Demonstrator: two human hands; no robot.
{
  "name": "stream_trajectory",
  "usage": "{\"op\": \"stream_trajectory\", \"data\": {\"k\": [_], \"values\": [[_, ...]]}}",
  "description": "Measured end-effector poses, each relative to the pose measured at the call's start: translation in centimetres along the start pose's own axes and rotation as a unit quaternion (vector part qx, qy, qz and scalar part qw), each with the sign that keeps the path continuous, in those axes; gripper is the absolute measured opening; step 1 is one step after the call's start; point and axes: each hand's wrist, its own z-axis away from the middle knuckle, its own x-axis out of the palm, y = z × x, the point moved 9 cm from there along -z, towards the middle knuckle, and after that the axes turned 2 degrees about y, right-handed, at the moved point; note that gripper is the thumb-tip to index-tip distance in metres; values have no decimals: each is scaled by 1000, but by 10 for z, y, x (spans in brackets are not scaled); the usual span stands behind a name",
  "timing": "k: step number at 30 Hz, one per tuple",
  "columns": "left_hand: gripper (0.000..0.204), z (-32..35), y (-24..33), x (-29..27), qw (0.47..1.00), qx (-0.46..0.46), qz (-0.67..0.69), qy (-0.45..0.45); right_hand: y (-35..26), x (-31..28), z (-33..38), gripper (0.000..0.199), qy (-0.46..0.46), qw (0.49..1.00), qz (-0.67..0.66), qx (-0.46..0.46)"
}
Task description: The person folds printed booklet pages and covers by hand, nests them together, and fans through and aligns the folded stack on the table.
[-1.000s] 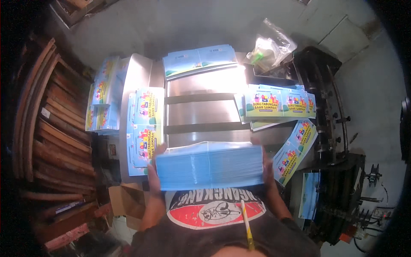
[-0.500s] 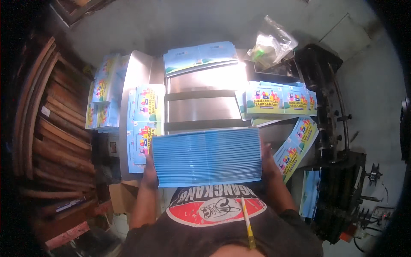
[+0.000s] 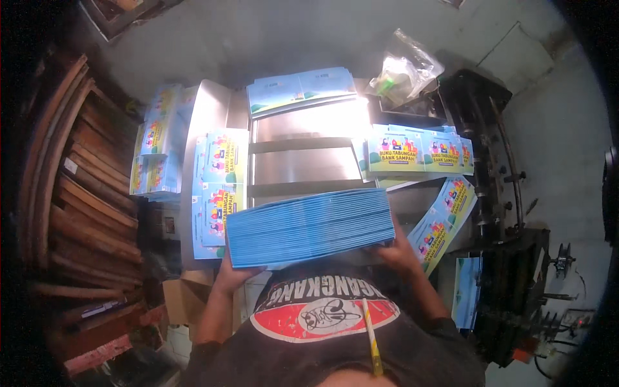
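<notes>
I hold a thick stack of blue printed sheets (image 3: pixel 309 227) in front of my chest, its blue edges facing up toward me. My left hand (image 3: pixel 231 274) grips the stack's lower left corner from beneath. My right hand (image 3: pixel 398 251) grips its lower right corner. The stack hangs over the near edge of a shiny metal work table (image 3: pixel 303 164). On the table's left side lies a pile of colourful printed covers (image 3: pixel 218 190).
More cover piles lie at the table's back (image 3: pixel 302 90), right (image 3: pixel 419 151) and far left (image 3: pixel 155 148). A clear plastic bag (image 3: pixel 406 68) sits at the back right. A dark machine (image 3: pixel 496 193) stands to the right, stacked wooden boards (image 3: pixel 77 193) to the left.
The blue stack has tipped from lying flat to showing its edges, and has risen slightly toward me. Both hands stay at its lower corners.
</notes>
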Motion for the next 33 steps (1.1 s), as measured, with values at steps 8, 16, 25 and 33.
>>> {"op": "stream_trajectory", "data": {"k": [8, 16, 25, 33], "values": [[65, 3, 10, 3, 993, 45, -78, 73, 5, -8, -35, 117, -38, 972, 204, -111], [53, -18, 36, 5, 958, 170, -193, 124, -55, -32, -20, 61, 98, 840, 500, -187], [66, -23, 22, 3, 960, 182, -174, 120, -95, 80, -1, 14, -12, 696, 630, -345], [69, -17, 22, 4, 952, 193, -198, 135, -93, 80, -5, 8, -6, 701, 632, -329]]}}
